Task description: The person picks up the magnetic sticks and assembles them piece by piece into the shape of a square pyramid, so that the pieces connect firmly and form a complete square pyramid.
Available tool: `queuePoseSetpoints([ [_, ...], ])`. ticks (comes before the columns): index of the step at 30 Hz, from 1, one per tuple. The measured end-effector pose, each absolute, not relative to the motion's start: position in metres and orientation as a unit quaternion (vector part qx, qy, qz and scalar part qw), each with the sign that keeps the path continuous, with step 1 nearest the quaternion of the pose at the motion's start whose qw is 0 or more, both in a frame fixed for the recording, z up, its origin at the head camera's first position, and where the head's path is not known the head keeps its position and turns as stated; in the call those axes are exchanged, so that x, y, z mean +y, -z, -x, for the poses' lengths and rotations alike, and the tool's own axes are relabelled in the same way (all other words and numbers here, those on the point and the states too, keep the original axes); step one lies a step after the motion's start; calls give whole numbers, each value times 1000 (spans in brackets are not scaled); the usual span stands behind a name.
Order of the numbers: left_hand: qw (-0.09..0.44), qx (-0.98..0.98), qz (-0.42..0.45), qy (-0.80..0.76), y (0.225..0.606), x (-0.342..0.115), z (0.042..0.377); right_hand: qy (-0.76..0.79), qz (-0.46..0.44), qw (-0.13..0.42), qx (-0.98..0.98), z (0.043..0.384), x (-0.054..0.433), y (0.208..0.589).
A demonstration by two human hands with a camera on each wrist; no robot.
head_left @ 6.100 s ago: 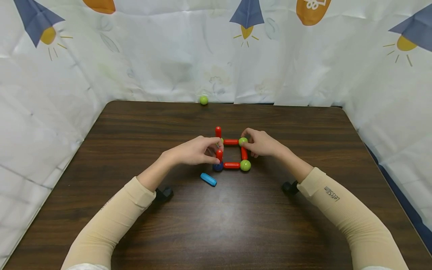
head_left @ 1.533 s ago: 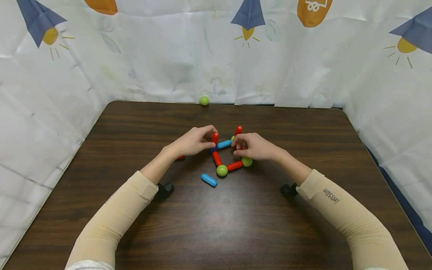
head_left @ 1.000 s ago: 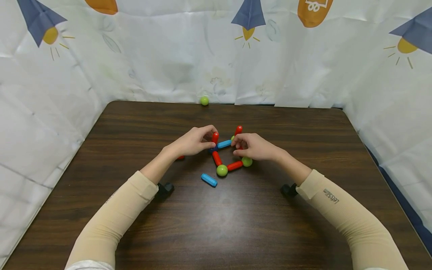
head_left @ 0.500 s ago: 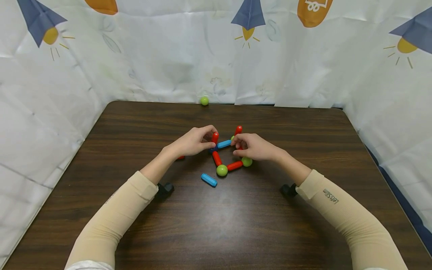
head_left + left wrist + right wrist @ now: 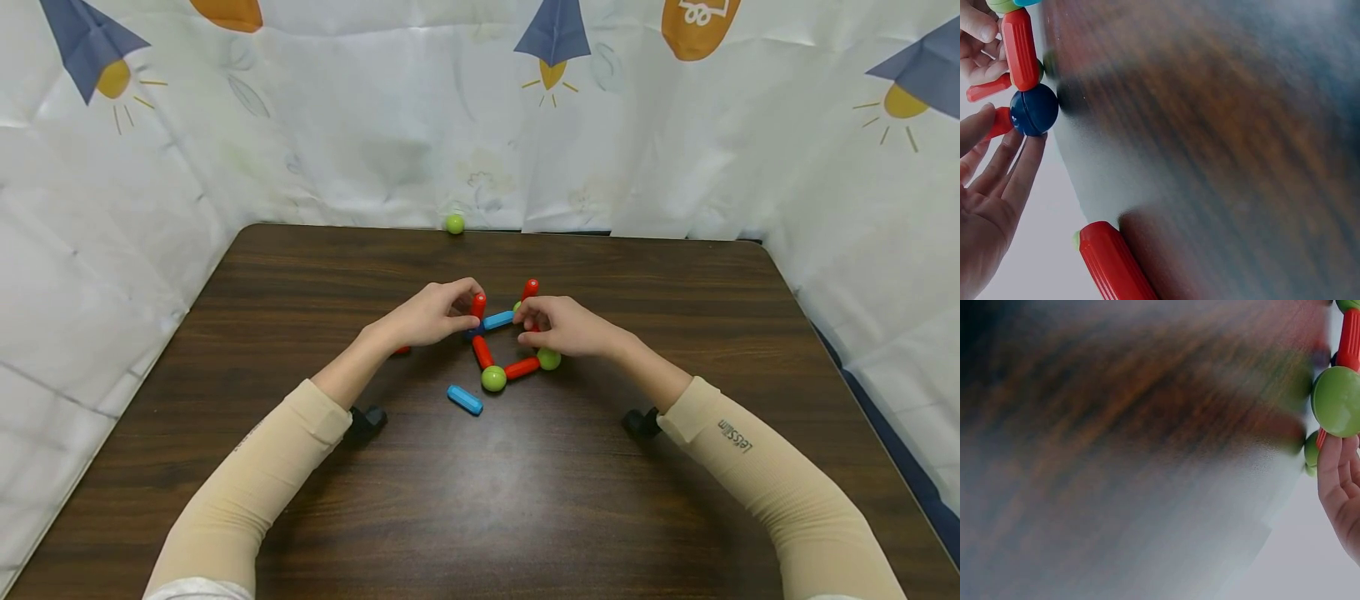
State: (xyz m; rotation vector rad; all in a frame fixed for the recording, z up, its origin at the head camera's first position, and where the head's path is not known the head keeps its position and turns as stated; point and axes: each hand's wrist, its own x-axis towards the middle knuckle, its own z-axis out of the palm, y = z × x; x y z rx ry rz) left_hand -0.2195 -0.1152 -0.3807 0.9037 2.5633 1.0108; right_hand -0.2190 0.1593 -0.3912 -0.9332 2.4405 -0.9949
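Observation:
Magnetic-looking rods and balls form a four-sided frame mid-table. In the head view, my left hand (image 5: pixel 438 315) pinches an upright red rod (image 5: pixel 478 305) standing on a blue ball (image 5: pixel 1035 110). A blue rod (image 5: pixel 498 320) runs from that ball to a mostly hidden green ball at the back. My right hand (image 5: pixel 566 325) arches over the frame's right side, thumb and fingers apart, with a bit of red between them; I cannot tell whether they grip it. In the right wrist view its fingers are against a green ball (image 5: pixel 1337 402). Another upright red rod (image 5: pixel 530 288) stands behind it.
A loose blue rod (image 5: pixel 465 400) lies in front of the frame's nearest green ball (image 5: pixel 493 378). Under my left wrist lies another red rod (image 5: pixel 1113 262). At the table's far edge, by the white curtain (image 5: pixel 360 142), sits a green ball (image 5: pixel 454 223).
Compared with 6.1 s ago, the frame is turned: the blue ball is farther back, a green ball is nearest, and a blue rod forms the far side. Over the last 1.5 s nothing has visibly moved.

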Motion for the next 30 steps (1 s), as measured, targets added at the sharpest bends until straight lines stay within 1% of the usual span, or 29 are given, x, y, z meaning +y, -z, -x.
queuePoseSetpoints([
  [30, 127, 883, -297, -339, 384, -114, 222, 355, 327, 176, 858, 218, 160, 390],
])
